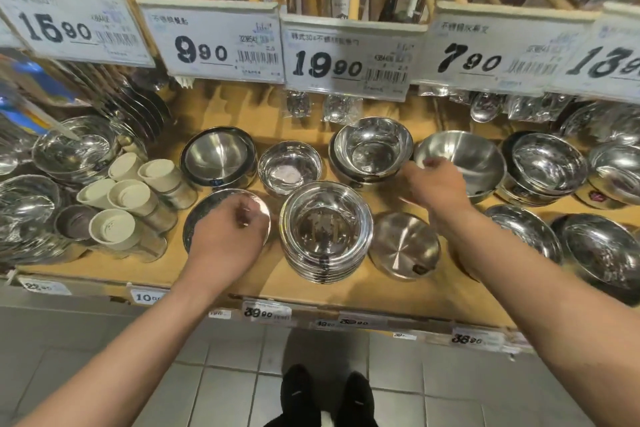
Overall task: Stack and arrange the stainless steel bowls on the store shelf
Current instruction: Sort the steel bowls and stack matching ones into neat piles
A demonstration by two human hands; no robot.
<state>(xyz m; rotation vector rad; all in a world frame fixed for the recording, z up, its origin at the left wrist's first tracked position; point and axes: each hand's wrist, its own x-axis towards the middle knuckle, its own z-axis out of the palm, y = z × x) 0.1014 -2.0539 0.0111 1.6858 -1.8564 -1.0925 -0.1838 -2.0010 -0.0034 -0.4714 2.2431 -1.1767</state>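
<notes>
The right hand (431, 185) gripped the near rim of a large brushed steel bowl (462, 163) at the back right of the wooden shelf (263, 281), fingers curled over the edge. The left hand (225, 236) was down on a shallow steel dish (258, 206) at the front, fingers bent over it; whether it pinched the dish, I couldn't tell. Between the hands stood a stack of polished bowls (325, 229), a small brushed bowl (403, 246) just beside it. Behind sat another bowl stack (372, 147). Cream-lidded cups (131, 198) clustered at left.
</notes>
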